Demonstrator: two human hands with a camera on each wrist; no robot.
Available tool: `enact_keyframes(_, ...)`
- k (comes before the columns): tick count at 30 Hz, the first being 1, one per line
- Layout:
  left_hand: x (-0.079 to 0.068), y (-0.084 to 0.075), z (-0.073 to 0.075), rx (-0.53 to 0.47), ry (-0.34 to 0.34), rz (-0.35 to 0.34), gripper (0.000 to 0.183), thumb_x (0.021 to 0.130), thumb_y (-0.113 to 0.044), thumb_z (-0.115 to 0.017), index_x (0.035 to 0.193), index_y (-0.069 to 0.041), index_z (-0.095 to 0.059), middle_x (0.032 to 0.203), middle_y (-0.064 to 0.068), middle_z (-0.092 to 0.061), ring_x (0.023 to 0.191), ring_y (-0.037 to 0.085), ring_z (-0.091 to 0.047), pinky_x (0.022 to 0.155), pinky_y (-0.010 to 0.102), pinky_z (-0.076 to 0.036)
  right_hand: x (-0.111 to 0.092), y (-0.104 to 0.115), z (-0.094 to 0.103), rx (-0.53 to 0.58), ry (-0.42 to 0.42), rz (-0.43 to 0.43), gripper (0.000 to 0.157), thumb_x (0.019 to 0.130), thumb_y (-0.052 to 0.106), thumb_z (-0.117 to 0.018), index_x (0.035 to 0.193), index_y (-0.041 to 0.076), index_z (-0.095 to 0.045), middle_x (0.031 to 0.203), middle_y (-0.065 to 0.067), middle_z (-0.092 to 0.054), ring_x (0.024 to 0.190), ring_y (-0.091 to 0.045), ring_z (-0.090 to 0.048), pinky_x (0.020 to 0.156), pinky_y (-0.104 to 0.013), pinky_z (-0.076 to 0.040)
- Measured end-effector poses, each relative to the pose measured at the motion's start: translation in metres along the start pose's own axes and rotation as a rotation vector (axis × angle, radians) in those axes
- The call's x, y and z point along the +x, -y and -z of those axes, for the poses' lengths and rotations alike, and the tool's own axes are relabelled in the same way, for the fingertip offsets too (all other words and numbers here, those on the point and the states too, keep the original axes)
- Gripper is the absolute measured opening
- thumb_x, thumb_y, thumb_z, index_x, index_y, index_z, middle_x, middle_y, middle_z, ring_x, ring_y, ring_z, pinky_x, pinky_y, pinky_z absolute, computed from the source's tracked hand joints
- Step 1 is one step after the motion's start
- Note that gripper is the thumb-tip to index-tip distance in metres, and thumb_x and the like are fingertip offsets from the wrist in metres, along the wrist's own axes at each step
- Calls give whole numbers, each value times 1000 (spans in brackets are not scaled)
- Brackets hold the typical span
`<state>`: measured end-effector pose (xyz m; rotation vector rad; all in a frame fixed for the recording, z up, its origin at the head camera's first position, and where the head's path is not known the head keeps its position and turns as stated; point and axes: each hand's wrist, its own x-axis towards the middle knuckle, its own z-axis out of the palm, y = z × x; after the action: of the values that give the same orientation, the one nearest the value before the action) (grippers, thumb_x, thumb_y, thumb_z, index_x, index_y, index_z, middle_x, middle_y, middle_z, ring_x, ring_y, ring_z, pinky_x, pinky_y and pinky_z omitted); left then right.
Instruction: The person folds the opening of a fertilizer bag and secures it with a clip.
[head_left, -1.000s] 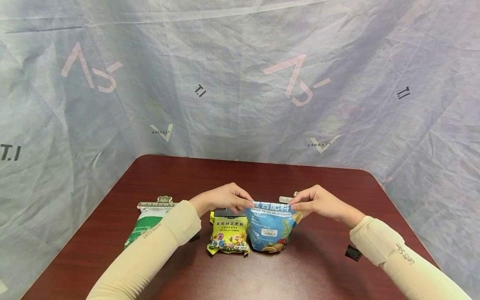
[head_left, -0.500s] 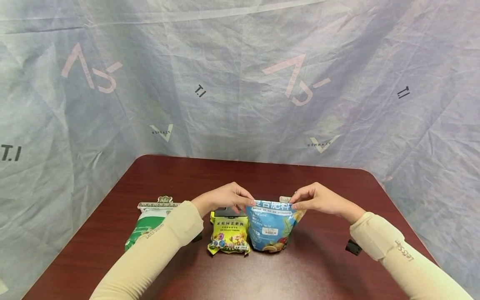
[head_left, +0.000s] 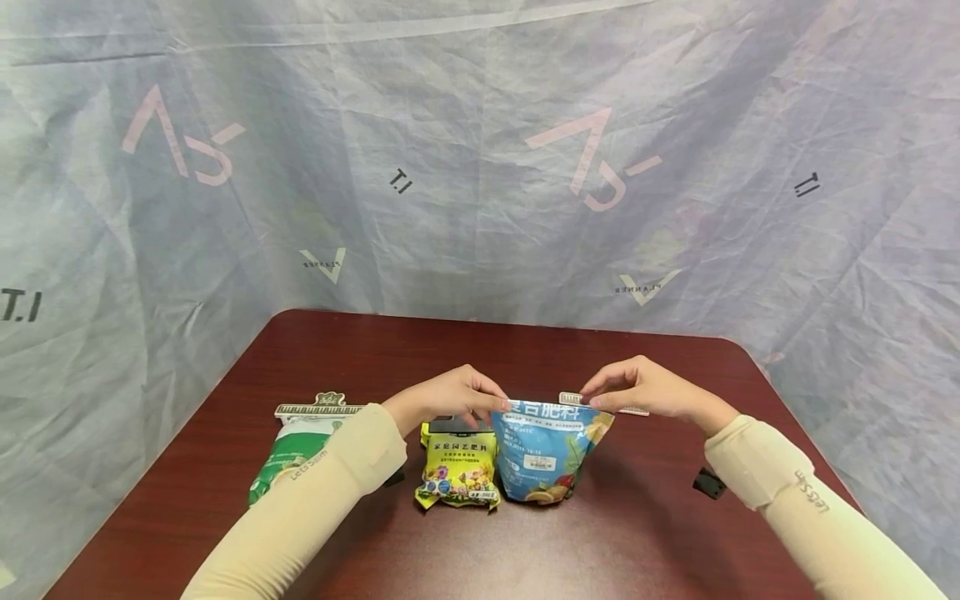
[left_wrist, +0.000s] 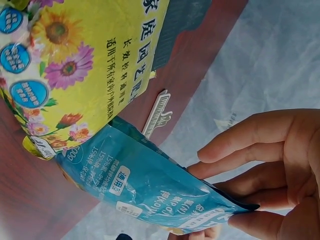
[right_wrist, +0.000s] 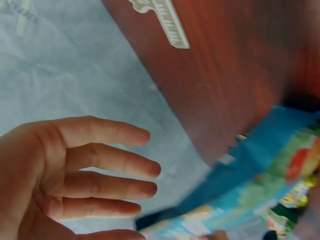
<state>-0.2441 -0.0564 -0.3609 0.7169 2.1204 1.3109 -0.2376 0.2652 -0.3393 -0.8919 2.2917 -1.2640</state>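
A blue fertilizer bag (head_left: 540,454) stands upright on the table. My left hand (head_left: 453,396) pinches its top left corner; the left wrist view shows the thumb (left_wrist: 257,225) and fingers on either side of the bag's top edge. My right hand (head_left: 652,387) is at the top right corner, its fingers (right_wrist: 112,160) straight and spread in the right wrist view, the thumb close to the bag's edge. Behind the bag lies a white ruler-like clip (left_wrist: 157,115), partly hidden in the head view. A yellow fertilizer bag (head_left: 457,471) stands just left of the blue one.
A dark clip (head_left: 453,426) sits on the yellow bag's top. Farther left, a green and white bag (head_left: 296,454) carries a white clip (head_left: 315,409) and is partly covered by my left sleeve. A small black object (head_left: 708,483) lies by my right wrist on the red-brown table (head_left: 480,550).
My right hand has let go of the blue bag's right corner and moved slightly right and up. More of the white clip behind shows. The left hand keeps its pinch.
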Motion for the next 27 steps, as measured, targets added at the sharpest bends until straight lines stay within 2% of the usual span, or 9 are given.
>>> enact_keyframes(4,0,1,-1,-5,-3,1,21,89,-24,-62,103,-11,-71,88,4,-66,91,39,-59,73,45,-52,-3,-6,13,-6,-64,-57,27,87,18,-64,112,5,-64,107,-10,-64,93,-30,-62,78,-45,-50)
enact_keyframes(10,-1,1,-1,-7,-6,2,22,89,-23,-61,104,-10,-70,87,4,-66,88,36,-60,73,46,-51,-6,-24,25,41,-136,-126,32,87,14,-63,114,-3,-60,102,-15,-66,87,-23,-65,74,-38,-52)
enact_keyframes(17,-2,0,-2,-9,-18,3,23,89,-23,-61,104,-9,-70,87,5,-66,86,35,-61,70,43,-53,-8,-40,33,30,-208,-154,33,87,12,-63,113,-7,-58,99,-9,-68,84,-18,-65,74,-45,-51)
enact_keyframes(20,-3,0,-3,-9,-22,6,22,89,-24,-61,103,-10,-70,87,4,-66,86,34,-61,68,39,-53,-8,-46,35,5,-232,-178,32,86,13,-64,112,-6,-59,100,-13,-67,84,-16,-65,75,-48,-50)
enact_keyframes(27,-4,-1,-3,5,-24,9,20,88,-25,-62,102,-13,-71,87,4,-66,84,30,-62,67,36,-53,-7,-57,41,-99,-271,-231,32,86,17,-65,110,-3,-61,104,-21,-64,92,-33,-62,73,-44,-52)
